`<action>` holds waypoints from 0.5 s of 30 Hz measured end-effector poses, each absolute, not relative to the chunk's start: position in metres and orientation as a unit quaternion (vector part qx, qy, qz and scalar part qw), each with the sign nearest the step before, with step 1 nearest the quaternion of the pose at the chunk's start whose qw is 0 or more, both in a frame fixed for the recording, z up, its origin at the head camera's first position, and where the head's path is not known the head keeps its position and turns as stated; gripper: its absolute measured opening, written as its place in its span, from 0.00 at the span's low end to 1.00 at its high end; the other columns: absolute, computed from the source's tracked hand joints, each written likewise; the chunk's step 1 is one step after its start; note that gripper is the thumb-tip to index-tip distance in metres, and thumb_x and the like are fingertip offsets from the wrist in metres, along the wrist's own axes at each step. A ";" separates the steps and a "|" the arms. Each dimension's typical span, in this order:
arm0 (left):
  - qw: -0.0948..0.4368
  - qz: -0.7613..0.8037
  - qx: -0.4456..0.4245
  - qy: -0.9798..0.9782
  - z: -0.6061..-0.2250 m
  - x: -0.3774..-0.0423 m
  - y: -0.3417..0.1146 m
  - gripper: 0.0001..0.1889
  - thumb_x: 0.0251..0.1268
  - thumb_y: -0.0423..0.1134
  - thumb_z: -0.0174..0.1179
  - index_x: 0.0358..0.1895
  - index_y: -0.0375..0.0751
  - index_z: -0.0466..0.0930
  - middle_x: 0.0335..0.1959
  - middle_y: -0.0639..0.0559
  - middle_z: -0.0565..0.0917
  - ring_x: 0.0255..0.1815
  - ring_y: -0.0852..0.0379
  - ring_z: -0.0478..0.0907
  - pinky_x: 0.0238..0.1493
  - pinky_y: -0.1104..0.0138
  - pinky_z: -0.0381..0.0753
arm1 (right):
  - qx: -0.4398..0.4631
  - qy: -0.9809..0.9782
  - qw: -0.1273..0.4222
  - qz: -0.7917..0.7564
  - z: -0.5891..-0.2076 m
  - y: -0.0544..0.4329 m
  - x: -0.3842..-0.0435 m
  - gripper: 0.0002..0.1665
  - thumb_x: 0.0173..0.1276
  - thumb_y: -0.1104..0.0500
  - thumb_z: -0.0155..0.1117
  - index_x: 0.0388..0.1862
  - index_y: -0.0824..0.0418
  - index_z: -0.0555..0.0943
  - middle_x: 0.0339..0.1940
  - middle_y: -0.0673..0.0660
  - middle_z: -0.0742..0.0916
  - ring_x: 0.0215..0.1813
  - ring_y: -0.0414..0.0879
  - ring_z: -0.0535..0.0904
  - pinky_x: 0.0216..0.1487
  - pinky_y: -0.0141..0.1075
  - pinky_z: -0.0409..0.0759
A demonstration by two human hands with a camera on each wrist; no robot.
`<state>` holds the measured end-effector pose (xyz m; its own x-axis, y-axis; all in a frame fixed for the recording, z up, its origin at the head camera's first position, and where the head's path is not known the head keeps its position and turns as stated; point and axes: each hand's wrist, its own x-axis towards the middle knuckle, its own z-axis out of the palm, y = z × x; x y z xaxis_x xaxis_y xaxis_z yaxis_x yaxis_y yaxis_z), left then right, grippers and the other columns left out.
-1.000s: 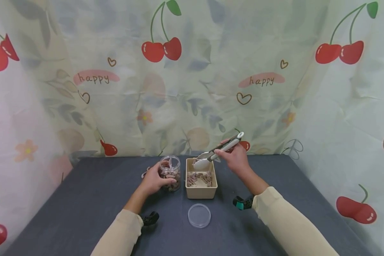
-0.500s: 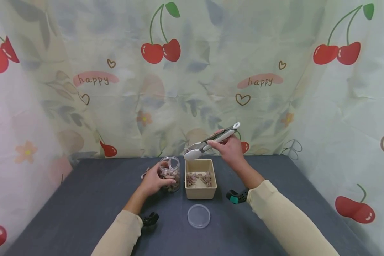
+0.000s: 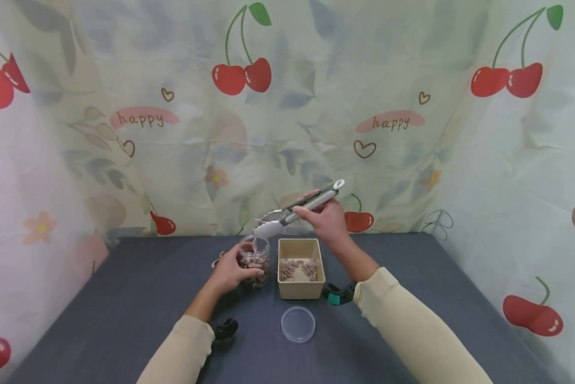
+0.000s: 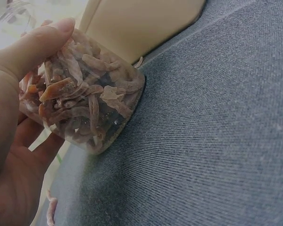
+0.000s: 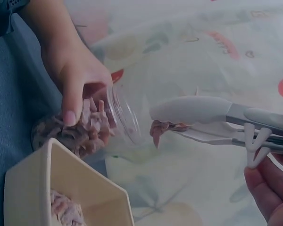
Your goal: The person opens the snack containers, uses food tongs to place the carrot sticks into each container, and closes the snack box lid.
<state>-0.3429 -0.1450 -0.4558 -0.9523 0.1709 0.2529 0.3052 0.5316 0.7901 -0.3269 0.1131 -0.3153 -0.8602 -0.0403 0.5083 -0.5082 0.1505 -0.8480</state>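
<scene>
My left hand (image 3: 232,271) grips a clear open jar (image 3: 258,277) upright on the table, thumb and fingers around its side. Brownish, wrinkled dried strips (image 4: 94,89) fill much of the jar. My right hand (image 3: 329,220) holds a pair of tongs (image 3: 311,204) with white heads and grey handles. In the right wrist view, the tongs pinch a small clump of strips (image 5: 158,131) just off the jar's mouth. Right of the jar stands a beige rectangular bin (image 3: 301,290), with more strips scattered on its bottom.
A round clear lid (image 3: 298,324) lies on the dark cloth-covered table (image 3: 138,298) in front of the bin. One loose strip (image 4: 52,210) lies on the cloth left of the jar. A patterned curtain (image 3: 287,160) closes off the back and sides.
My right hand has lifted the tongs out of the bin and carried them left, with strips in their tips, to above the jar. The left hand and jar stay put.
</scene>
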 end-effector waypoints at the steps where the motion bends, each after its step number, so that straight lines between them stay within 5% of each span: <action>1: 0.071 -0.466 -0.135 -0.871 -0.456 -0.343 -0.145 0.38 0.43 0.47 0.79 0.61 0.44 0.72 0.40 0.49 0.79 0.39 0.53 0.74 0.42 0.59 0.72 | 0.186 -0.735 0.186 0.625 -0.316 0.111 -0.327 0.17 0.58 0.64 0.73 0.45 0.65 0.79 0.37 0.60 0.88 0.33 0.42 0.82 0.33 0.32 0.76; 8: 0.068 -0.473 -0.136 -0.868 -0.456 -0.343 -0.144 0.39 0.44 0.46 0.79 0.61 0.41 0.72 0.43 0.48 0.80 0.40 0.54 0.75 0.42 0.60 0.73 | 0.196 -0.736 0.174 0.624 -0.326 0.100 -0.328 0.15 0.59 0.64 0.73 0.43 0.64 0.80 0.33 0.57 0.88 0.32 0.44 0.80 0.32 0.34 0.76; 15: 0.056 -0.484 -0.121 -0.865 -0.453 -0.342 -0.143 0.45 0.43 0.45 0.79 0.66 0.37 0.67 0.51 0.45 0.80 0.49 0.50 0.77 0.53 0.54 0.73 | 0.199 -0.737 0.145 0.629 -0.333 0.095 -0.328 0.19 0.58 0.62 0.75 0.46 0.66 0.80 0.38 0.57 0.88 0.38 0.48 0.84 0.39 0.37 0.79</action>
<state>-0.3418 -0.1425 -0.4533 -0.9645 0.1550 0.2138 0.2633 0.5024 0.8236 -0.3279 0.0953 -0.3328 -0.8787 -0.1111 0.4643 -0.4760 0.1298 -0.8698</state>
